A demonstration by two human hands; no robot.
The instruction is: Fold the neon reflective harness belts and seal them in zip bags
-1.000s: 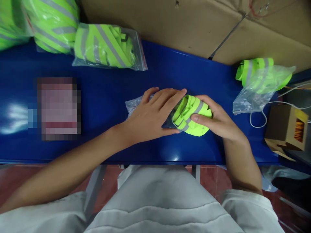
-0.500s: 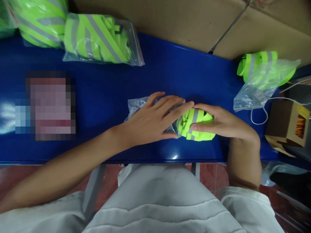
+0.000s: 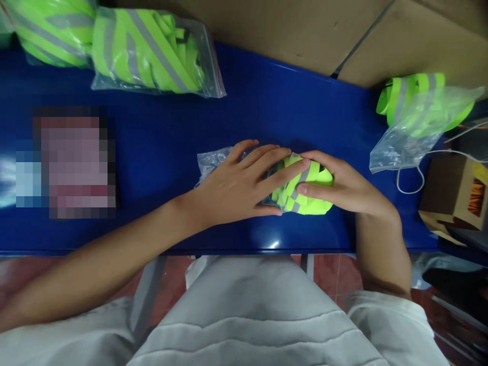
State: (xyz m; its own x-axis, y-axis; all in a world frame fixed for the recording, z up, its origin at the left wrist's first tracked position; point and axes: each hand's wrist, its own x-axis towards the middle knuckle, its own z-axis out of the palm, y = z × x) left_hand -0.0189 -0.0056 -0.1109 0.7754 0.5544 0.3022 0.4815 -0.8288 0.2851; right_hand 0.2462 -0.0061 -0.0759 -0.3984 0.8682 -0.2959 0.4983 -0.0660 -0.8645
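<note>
A folded neon-green strap bundle with grey reflective stripes (image 3: 305, 190) lies on the blue table (image 3: 163, 137), partly inside a clear plastic bag (image 3: 211, 161). My left hand (image 3: 240, 185) lies flat over the bag, fingers stretched out to the bundle, pinning the bag's mouth with the thumb underneath. Around the bundle's right end my right hand (image 3: 343, 188) is closed, thumb in front and fingers over the top. The two hands' fingertips touch above the bundle.
Sealed bags of the same green straps (image 3: 148, 53) lie at the back left. A loosely bagged bundle (image 3: 419, 109) sits at the far right, beside a small brown box (image 3: 452, 198) and a white cord. Cardboard boxes (image 3: 305, 25) line the back. A blurred patch is left.
The bundle has gone further left into the bag, pushed by my right hand. My left fingers now reach over the bundle. The view has shifted slightly.
</note>
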